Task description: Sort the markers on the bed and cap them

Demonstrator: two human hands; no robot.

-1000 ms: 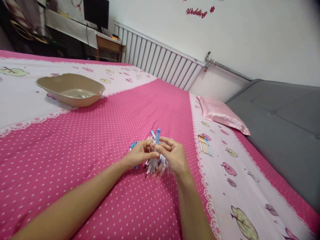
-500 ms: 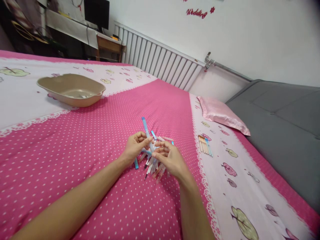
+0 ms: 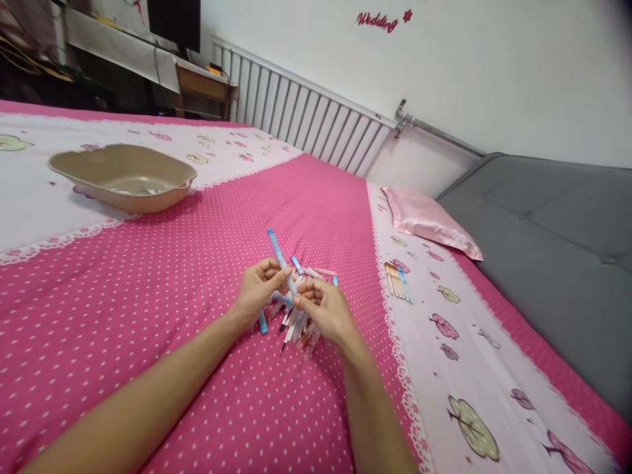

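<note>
Between my two hands is a slim pen point(image 3: 277, 248) with a blue upper end and a pale lower part, tilted with its blue end up and to the left. My left hand point(image 3: 259, 285) pinches it around the middle. At its lower end, the fingertips of my right hand point(image 3: 323, 305) close on the pale tip. Beneath and just beyond my hands lies a loose heap of pens and pen parts point(image 3: 298, 327), white, blue and pinkish, some with dark tips. My fingers hide part of the heap. A separate blue piece point(image 3: 263, 322) rests at its left side.
A beige plastic basin point(image 3: 123, 178) with a few small pale pieces inside stands on the bed at the left. To the right, several assembled-looking pens point(image 3: 399, 283) lie side by side. A pink pillow point(image 3: 429, 220) is by the grey headboard point(image 3: 543, 230).
The view has shifted slightly, so everything sits a bit further left. The pen leans more to the left now, and my right fingertips have come closer onto its lower end.
</note>
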